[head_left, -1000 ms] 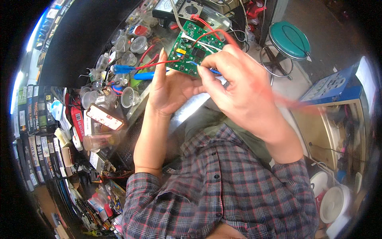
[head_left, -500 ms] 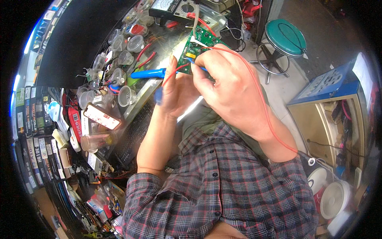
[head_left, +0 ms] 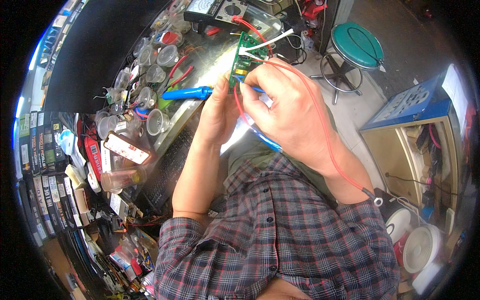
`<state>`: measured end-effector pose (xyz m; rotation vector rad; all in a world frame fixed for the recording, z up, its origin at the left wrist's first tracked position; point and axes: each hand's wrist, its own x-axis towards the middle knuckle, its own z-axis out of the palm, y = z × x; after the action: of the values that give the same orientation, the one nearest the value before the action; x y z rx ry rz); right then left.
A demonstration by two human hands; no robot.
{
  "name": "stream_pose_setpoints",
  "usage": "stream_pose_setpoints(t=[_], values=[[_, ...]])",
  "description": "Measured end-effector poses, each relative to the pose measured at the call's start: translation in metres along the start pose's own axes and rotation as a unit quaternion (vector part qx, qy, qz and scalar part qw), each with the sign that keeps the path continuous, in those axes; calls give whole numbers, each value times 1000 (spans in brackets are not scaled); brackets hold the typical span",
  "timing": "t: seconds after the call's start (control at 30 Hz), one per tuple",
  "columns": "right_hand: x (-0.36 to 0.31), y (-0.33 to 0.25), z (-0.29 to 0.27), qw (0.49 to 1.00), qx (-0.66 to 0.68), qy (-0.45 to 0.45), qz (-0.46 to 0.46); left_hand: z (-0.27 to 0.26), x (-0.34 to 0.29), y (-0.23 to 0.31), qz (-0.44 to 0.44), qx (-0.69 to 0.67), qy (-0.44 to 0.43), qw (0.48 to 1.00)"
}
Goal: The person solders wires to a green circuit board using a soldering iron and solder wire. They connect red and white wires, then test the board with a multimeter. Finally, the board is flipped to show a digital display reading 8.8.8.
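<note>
My left hand (head_left: 220, 107) is closed on the lower end of a green circuit board (head_left: 241, 56), which tilts upward away from me. Small parts show on the board, including a yellow block (head_left: 241, 72) and a white connector with white wires (head_left: 270, 39). My right hand (head_left: 285, 107) pinches at the board's lower side, by a blue wire (head_left: 256, 88); its fingertips are partly hidden. A red wire with a blue end (head_left: 270, 143) hangs between my hands. Another long red wire (head_left: 325, 107) crosses my right forearm to a ring terminal (head_left: 378, 201).
A blue rod-shaped thing (head_left: 185, 93) lies left of my left hand. Behind it are clear plastic cups (head_left: 167, 56), red-handled pliers (head_left: 180, 72) and an analogue multimeter (head_left: 220, 10). A phone (head_left: 127, 147) rests at left, a green stool (head_left: 357, 46) and cabinet (head_left: 415, 125) at right.
The board has turned more edge-on, and its white wires now stick out to the right. The red wire with the blue end has swung from beside my left hand to between my hands.
</note>
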<state>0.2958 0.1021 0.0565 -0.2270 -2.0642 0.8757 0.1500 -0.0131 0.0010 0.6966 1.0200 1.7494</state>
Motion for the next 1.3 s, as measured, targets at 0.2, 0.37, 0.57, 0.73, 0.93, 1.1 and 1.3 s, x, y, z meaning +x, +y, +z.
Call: stream_pose_setpoints(t=[0.2, 0.37, 0.57, 0.73, 0.93, 1.1, 1.3], values=[[1, 4, -3, 992, 98, -14, 80, -7, 4, 17, 92, 220, 57, 970], [-2, 47, 20, 961, 197, -76, 180, -8, 9, 54, 153, 568, 154, 794], [0, 88, 49, 903, 329, -148, 233, -28, 25, 58, 220, 744, 159, 610], [15, 114, 63, 914, 296, -198, 197, -57, 40, 56, 181, 739, 153, 631], [57, 132, 94, 967, 94, -198, 126, -112, 78, 72, 115, 733, 122, 660], [73, 150, 128, 992, -49, -113, -22, -147, 97, 81, 74, 728, 96, 675], [68, 162, 154, 984, -125, -103, -68, -169, 106, 85, 63, 770, 65, 631]])
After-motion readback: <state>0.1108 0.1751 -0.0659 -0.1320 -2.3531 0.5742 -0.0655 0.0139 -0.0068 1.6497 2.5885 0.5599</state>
